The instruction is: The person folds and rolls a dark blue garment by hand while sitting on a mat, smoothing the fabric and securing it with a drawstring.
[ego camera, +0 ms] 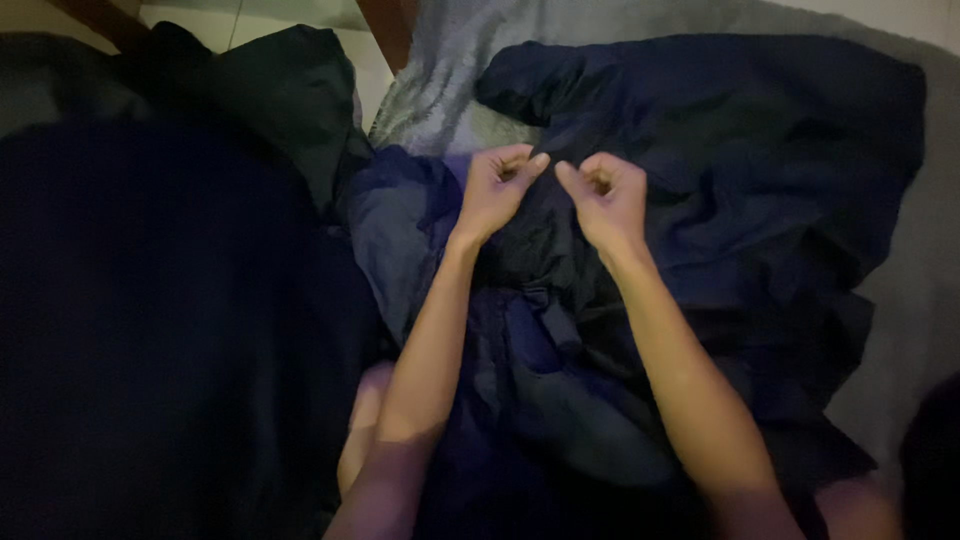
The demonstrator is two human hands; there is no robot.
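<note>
A dark navy garment lies spread and heavily rumpled across the middle and right of the frame, resting on a grey textured bed cover that shows at the upper centre and along the right edge. The fabric looks thin and slightly glossy, with deep creases and folds throughout; a sleeve-like flap reaches toward the upper centre, and a paler blue-grey lining or inner panel shows at the left of centre and again lower down between the forearms (the dim light makes the exact cut of the garment hard to tell).

Both hands work at the centre of the frame, just beside each other. The left hand is curled into a loose fist, fingers pinching a bunched fold of the navy fabric. The right hand is curled the same way, gripping the fabric close by, its thumb pointing toward the left hand. The two forearms run up from the lower edge of the frame.

A second heap of dark clothing sits at the upper left, and a large dark mass fills the left side, too dim to tell apart.
</note>
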